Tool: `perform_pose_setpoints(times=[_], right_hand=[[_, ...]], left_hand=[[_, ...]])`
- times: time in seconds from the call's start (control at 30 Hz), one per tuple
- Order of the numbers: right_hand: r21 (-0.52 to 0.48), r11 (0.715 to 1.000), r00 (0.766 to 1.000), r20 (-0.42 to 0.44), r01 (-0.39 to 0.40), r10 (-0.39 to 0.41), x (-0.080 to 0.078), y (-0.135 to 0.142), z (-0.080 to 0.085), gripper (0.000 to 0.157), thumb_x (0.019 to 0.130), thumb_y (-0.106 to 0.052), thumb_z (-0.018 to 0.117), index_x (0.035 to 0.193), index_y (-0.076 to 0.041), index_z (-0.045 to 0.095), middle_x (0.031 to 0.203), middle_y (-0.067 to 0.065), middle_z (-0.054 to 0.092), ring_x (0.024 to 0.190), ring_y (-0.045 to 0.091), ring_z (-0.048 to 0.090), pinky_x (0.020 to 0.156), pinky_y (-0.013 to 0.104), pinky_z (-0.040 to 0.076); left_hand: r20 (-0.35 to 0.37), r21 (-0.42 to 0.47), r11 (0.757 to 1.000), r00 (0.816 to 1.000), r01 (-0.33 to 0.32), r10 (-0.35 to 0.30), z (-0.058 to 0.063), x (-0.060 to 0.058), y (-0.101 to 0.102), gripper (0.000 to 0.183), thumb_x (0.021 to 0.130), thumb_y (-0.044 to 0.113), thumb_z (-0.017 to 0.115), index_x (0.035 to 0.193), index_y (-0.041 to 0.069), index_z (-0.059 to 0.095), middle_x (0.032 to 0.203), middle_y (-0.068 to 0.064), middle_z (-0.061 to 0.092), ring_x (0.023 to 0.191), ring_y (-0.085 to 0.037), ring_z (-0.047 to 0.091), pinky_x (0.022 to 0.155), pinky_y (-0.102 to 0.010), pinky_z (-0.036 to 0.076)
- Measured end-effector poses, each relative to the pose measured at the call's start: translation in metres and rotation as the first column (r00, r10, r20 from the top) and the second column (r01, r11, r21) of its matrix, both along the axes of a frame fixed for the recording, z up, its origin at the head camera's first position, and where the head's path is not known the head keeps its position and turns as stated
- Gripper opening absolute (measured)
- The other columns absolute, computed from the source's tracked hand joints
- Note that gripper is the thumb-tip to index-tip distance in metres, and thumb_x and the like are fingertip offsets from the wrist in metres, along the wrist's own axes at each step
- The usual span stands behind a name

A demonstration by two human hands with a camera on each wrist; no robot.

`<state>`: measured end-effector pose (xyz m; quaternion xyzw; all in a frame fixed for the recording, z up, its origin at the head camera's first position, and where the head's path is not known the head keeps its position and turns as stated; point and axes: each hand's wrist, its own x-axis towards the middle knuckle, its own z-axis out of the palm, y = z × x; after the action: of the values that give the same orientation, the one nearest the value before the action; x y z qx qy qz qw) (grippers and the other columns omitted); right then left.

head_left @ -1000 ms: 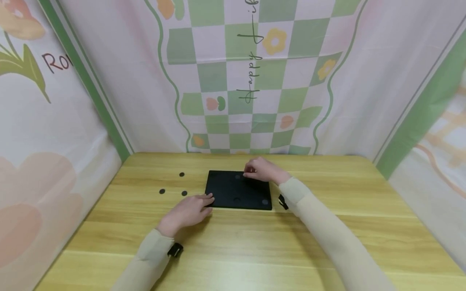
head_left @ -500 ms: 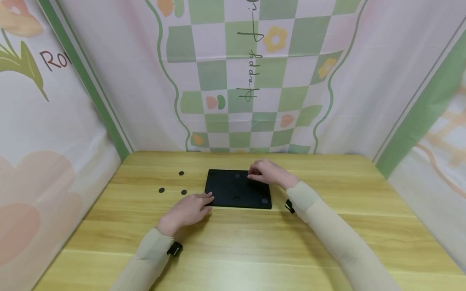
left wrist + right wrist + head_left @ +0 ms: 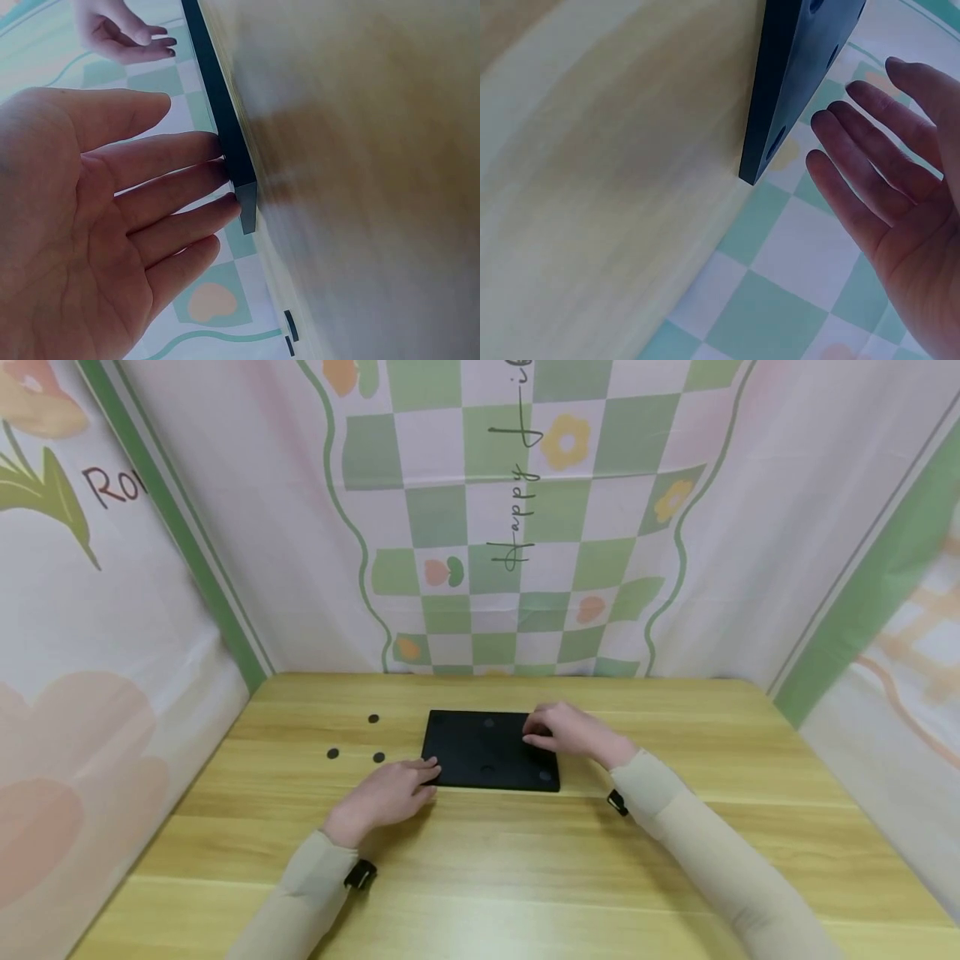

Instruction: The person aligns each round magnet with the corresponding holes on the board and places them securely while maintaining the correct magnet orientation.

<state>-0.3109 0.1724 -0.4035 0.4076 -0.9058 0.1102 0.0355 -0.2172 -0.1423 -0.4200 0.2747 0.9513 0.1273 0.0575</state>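
Observation:
A flat black rectangular board [image 3: 465, 750] lies on the table, with several round marks or recesses in its top. My left hand [image 3: 386, 797] rests its fingertips on the board's near left corner; the left wrist view shows those fingers [image 3: 184, 184] extended against the edge. Over the board's right part hovers my right hand [image 3: 570, 729], fingers loosely bent. In the right wrist view the right hand's fingers [image 3: 859, 150] are apart from the board, with nothing seen between them and the thumb. Three small dark discs, one of them a far disc [image 3: 373, 718], lie left of the board.
The wooden table [image 3: 480, 868] extends around the board on all sides. A patterned curtain [image 3: 517, 527] hangs behind its far edge, with more cloth at both sides. A black strap device [image 3: 362, 874] is worn on the left wrist, another device [image 3: 617, 802] on the right.
My right hand has moved right and slightly nearer across the board, from its far edge toward its right side. The left hand, the board and the loose discs stay in place.

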Motion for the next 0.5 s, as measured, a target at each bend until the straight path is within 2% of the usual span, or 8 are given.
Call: perform_pose_setpoints(times=[0.5], right_hand=[[0.011, 1.0, 1.0, 0.0, -0.029, 0.029, 0.025, 0.005, -0.003, 0.013, 0.09, -0.022, 0.066, 0.096, -0.012, 0.072, 0.092, 0.001, 0.066, 0.08, 0.014, 0.065, 0.068, 0.024, 0.054]], left_hand=[[-0.002, 0.001, 1.0, 1.0, -0.005, 0.005, 0.0, 0.0, 0.001, 0.042, 0.099, 0.028, 0.049, 0.136, 0.008, 0.053, 0.144, -0.007, 0.046, 0.132, -0.027, 0.045, 0.105, -0.045, 0.04]])
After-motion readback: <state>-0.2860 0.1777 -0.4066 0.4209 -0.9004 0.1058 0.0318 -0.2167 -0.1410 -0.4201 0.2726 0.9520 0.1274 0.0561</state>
